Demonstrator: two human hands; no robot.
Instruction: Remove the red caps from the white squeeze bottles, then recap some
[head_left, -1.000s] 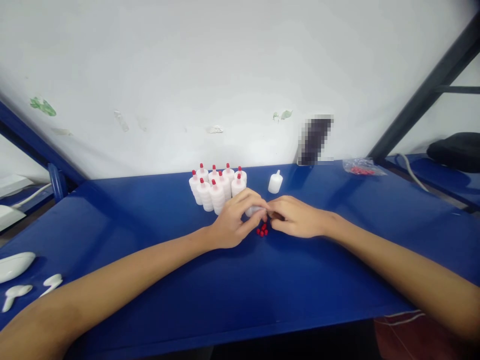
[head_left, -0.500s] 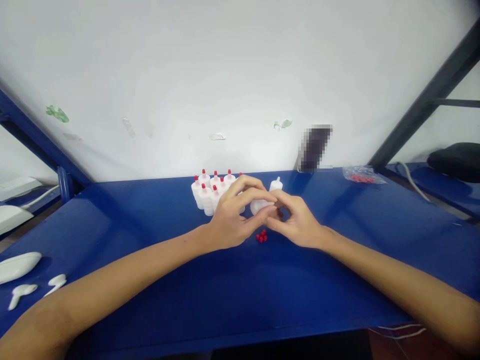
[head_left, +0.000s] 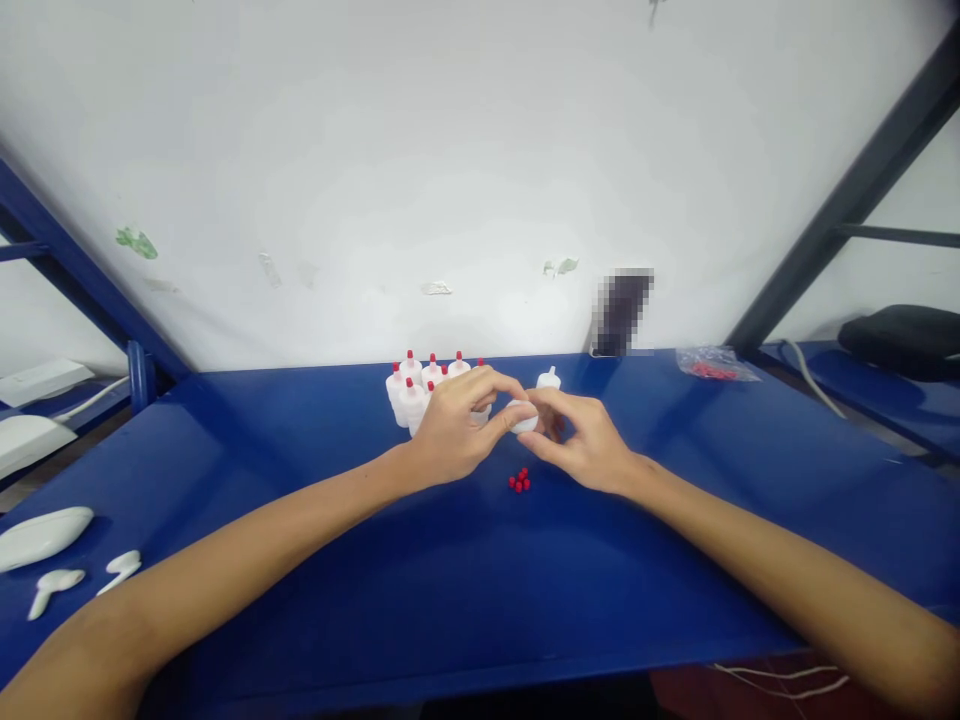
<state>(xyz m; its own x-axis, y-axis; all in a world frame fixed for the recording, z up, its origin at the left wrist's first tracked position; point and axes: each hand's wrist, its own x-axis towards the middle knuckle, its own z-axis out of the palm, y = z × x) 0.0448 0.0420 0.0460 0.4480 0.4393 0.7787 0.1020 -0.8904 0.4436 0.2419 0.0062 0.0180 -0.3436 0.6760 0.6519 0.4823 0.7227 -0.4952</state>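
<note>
My left hand [head_left: 454, 430] is closed around a small white bottle [head_left: 523, 416], held just above the blue table [head_left: 465, 580]. My right hand [head_left: 585, 440] meets it from the right, fingers pinched at the bottle's tip; what they pinch is hidden. A few loose red caps [head_left: 519, 482] lie on the table below the hands. Behind my left hand stands a cluster of several white bottles with red caps [head_left: 420, 385]. One uncapped white bottle [head_left: 548, 381] stands behind my right hand.
A clear bag of red caps [head_left: 711, 364] lies at the back right. A white earbud case [head_left: 41, 536] and two earbuds [head_left: 82, 583] rest at the left edge. A white wall closes the back; a dark slanted frame bar [head_left: 847, 190] rises on the right.
Both hands lifted off the table with the white bottle between them, away from the pile of red caps. The view tilted down a little.
</note>
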